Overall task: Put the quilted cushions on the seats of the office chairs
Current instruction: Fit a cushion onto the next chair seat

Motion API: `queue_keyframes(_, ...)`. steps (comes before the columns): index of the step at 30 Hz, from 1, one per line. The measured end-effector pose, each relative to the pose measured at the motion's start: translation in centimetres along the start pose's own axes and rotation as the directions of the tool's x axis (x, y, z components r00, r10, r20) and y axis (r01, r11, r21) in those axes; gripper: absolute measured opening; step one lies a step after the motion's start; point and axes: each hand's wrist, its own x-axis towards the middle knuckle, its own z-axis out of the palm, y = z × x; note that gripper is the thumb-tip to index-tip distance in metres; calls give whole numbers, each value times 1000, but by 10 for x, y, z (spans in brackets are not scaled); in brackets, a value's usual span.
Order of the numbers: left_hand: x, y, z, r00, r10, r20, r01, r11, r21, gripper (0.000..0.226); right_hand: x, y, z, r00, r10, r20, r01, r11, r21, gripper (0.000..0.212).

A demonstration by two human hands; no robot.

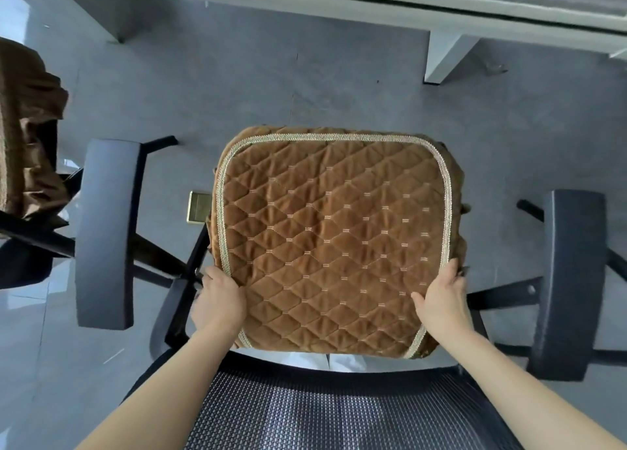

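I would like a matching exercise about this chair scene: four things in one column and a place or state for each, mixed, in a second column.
Things:
1. quilted cushion
2. left hand
3. mesh backrest
4. floor socket plate

Places or states:
A. grips the cushion's near left corner
B. lies over the seat
C. on the grey floor, beside the cushion's left edge
D. nearest the camera, at the bottom

Pairs: 1-B, 2-A, 3-D, 4-C

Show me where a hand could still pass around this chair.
Open gaps lie between the cushion and each armrest: left and right. The near corners are crowded: the left hand and right hand hold them, with the mesh backrest close behind.
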Motion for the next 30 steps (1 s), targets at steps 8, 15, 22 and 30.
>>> queue_keyframes(8, 20, 22, -20, 998, 55, -5, -55, 999, -4, 66, 29, -26, -41, 996, -16, 90, 25, 995, -97, 70)
queue_keyframes(15, 83, 67, -65, 993, 95, -74, -115, 936, -333, 66, 88, -91, -95, 953, -264, -147, 261, 964, -45, 67)
queue_keyframes(22, 119, 84, -74, 998, -49, 37, 61, 814, -578, 75, 135, -108, -98, 995, 91, -49, -71, 947, 315, 101)
queue_keyframes(30, 106, 93, -55, 996, 65, -53, -83, 852, -517, 61, 128, -64, -85, 981, 195, 7, -175, 865, 471, 91)
